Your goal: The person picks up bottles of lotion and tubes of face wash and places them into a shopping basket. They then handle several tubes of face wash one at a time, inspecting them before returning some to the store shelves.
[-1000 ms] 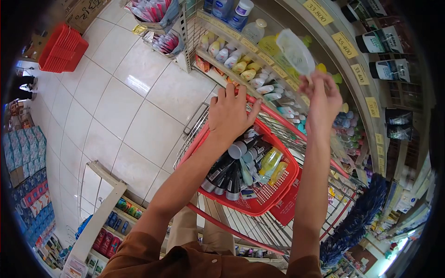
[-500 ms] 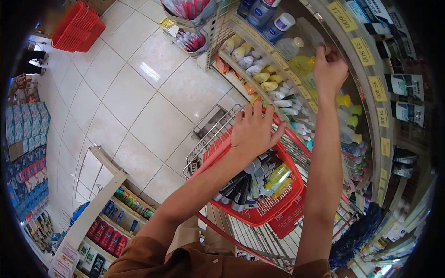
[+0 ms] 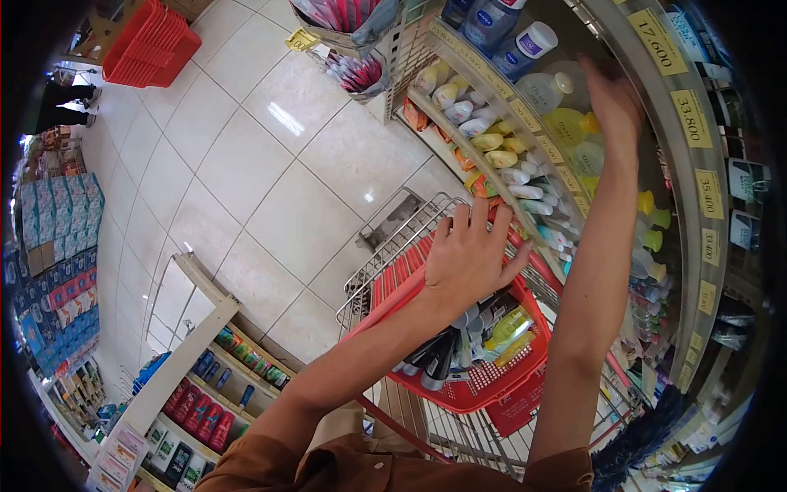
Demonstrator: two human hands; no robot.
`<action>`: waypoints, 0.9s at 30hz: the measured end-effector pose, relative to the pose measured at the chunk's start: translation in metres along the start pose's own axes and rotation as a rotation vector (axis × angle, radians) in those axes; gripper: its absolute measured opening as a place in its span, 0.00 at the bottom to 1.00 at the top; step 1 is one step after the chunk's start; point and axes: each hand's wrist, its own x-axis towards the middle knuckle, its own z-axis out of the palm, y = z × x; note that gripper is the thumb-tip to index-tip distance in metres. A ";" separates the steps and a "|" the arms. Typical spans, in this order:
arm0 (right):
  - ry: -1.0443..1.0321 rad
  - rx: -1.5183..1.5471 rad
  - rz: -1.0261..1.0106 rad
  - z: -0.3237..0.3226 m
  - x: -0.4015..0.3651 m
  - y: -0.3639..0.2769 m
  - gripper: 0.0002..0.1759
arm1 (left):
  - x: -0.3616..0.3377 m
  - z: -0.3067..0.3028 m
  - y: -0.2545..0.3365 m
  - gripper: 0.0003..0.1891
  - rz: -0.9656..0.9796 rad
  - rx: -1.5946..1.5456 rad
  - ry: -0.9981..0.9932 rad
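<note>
My left hand [image 3: 469, 258] lies with fingers stretched out over the rim of a red shopping basket [image 3: 465, 403], which sits in a metal cart [image 3: 373, 275]. In the basket are several black tubes or bottles [image 3: 441, 361] and a yellow bottle [image 3: 510, 328]. My right hand [image 3: 615, 98] reaches into a shelf, past a clear bottle [image 3: 543, 92] and a yellow bottle with a yellow cap [image 3: 566, 125]. Shadow and blur obscure its fingers, so I cannot make out whether it holds anything.
Yellow price tags [image 3: 658, 41] line the curved shelf edge on the right. Blue bottles [image 3: 525, 51] stand near my right hand. Stacked red baskets [image 3: 152, 45] are on the tiled floor at upper left, near a person's legs [image 3: 70, 107]. A low shelf with red bottles [image 3: 201, 418] is at lower left.
My right hand has moved deeper into the shelf, away from beside the clear bottle. The whole view has shifted a little, and my left hand stays at the basket rim.
</note>
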 end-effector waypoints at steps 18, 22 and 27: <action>-0.299 -0.015 0.067 0.001 0.005 0.000 0.40 | 0.002 -0.004 0.001 0.24 -0.018 0.005 -0.072; -0.332 -0.075 0.050 0.000 0.009 0.004 0.38 | 0.002 -0.004 0.002 0.24 -0.025 0.001 -0.087; -0.288 -0.069 0.104 0.006 0.010 0.006 0.37 | 0.002 -0.004 0.001 0.24 -0.022 -0.004 -0.084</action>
